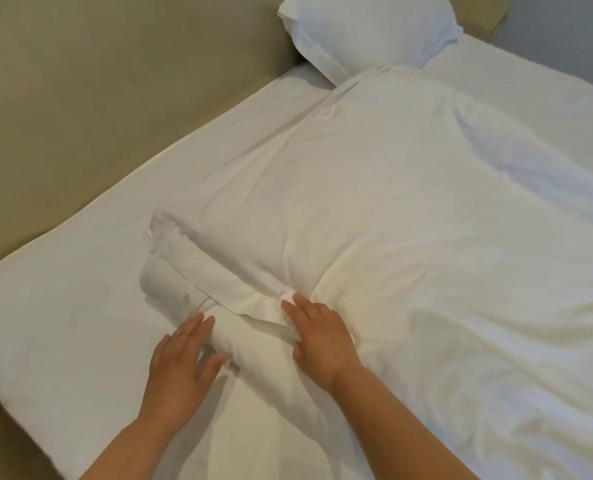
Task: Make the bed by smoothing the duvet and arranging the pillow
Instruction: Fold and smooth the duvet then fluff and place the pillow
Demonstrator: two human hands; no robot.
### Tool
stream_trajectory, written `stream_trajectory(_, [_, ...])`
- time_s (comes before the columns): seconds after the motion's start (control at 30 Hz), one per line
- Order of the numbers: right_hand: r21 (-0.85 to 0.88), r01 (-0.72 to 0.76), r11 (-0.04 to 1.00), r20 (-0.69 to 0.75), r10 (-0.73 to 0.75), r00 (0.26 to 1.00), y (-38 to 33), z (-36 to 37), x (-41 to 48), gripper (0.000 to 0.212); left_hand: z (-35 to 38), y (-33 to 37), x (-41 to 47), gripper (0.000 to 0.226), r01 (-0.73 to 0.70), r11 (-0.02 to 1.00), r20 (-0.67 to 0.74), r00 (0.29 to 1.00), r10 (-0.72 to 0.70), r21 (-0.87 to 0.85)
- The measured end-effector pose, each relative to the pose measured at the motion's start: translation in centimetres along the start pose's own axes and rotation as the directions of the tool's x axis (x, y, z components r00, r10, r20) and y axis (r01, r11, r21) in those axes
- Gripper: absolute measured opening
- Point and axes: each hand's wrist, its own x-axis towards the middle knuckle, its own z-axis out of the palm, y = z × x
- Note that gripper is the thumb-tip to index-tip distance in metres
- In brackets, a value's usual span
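Two hands pressing duvet (392,202) | left hand (181,358), right hand (317,336): fingers straight, flat on its bunched corner | step: smoothing | next: likely unroll corner toward mattress (63,306) edge | pillow (367,32) at head end

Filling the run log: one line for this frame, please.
phase: smoothing duvet | left hand: flat on rolled duvet edge | right hand: flat, pressing bunched folds | pillow: far end of bed

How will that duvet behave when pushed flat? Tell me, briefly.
Probably floppy: the duvet bunches into folds at the right hand. Likely light and puffy, as its rolled edge by the left hand holds a soft bulge. It may slide on the sheet.
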Motion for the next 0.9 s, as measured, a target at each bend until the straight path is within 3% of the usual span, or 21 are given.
stream_trajectory(0.07, [-0.061, -0.054, 0.997, -0.07, 0.05, 0.996, 0.2, 0.3, -1.4, 0.09, -0.5, 1.7, 0.3, 0.071, 0.059, 0.996, -0.057, 0.996, -0.062, -0.061])
stream_trajectory(0.13, [-0.077, -0.117, 0.99, -0.096, 0.109, 0.989, 1.2, 0.9, -3.4, 0.107, -1.4, 3.6, 1.3, 0.049, 0.207, 0.944, -0.083, 0.968, -0.235, -0.257])
stream_trajectory(0.23, [-0.082, -0.184, 0.98, -0.134, 0.172, 0.976, 3.1, 1.1, -6.7, 0.113, -3.3, 5.6, 4.1, 0.053, 0.352, 0.744, -0.024, 0.897, -0.442, -0.568])
stream_trajectory(0.33, [-0.062, -0.252, 0.966, -0.257, 0.229, 0.939, 4.7, 1.9, -8.6, 0.117, -4.9, 6.8, 8.4, 0.074, 0.396, 0.585, 0.019, 0.838, -0.545, -0.708])
stream_trajectory(0.4, [-0.032, -0.255, 0.966, -0.214, 0.243, 0.946, 5.1, 2.4, -8.7, 0.103, -4.5, 6.9, 11.2, 0.089, 0.466, 0.456, 0.109, 0.78, -0.617, -0.758])
stream_trajectory(0.43, [-0.041, -0.266, 0.963, -0.246, 0.248, 0.937, 5.1, 2.0, -8.5, 0.084, -4.1, 7.1, 12.1, 0.091, 0.483, 0.431, 0.13, 0.767, -0.628, -0.762])
stream_trajectory(0.47, [-0.028, -0.281, 0.959, -0.267, 0.264, 0.927, 5.3, 1.3, -7.9, 0.064, -3.9, 7.2, 12.9, 0.087, 0.471, 0.441, 0.123, 0.777, -0.618, -0.764])
stream_trajectory(0.53, [0.057, -0.359, 0.932, -0.298, 0.359, 0.885, 4.9, -0.8, -6.3, 0.043, -4.9, 7.1, 14.1, 0.067, 0.346, 0.545, -0.015, 0.834, -0.551, -0.764])
stream_trajectory(0.63, [0.15, -0.246, 0.958, -0.489, 0.288, 0.823, 2.0, -3.0, -5.9, 0.039, -8.6, 4.8, 14.3, 0.058, 0.17, 0.681, -0.215, 0.871, -0.442, -0.713])
stream_trajectory(0.7, [0.103, -0.138, 0.985, -0.528, 0.172, 0.832, 0.2, -0.3, -6.6, 0.043, -9.5, 1.8, 12.8, 0.066, 0.202, 0.742, -0.196, 0.89, -0.411, -0.639])
stream_trajectory(0.8, [0.008, -0.125, 0.992, -0.322, 0.121, 0.939, -0.7, 4.6, -7.6, 0.048, -7.0, -1.1, 10.7, 0.085, 0.413, 0.689, 0.052, 0.875, -0.48, -0.596])
stream_trajectory(0.9, [-0.053, -0.162, 0.985, -0.179, 0.15, 0.972, 0.1, 4.9, -7.8, 0.064, -5.9, 0.1, 10.5, 0.084, 0.445, 0.667, 0.021, 0.84, -0.542, -0.598])
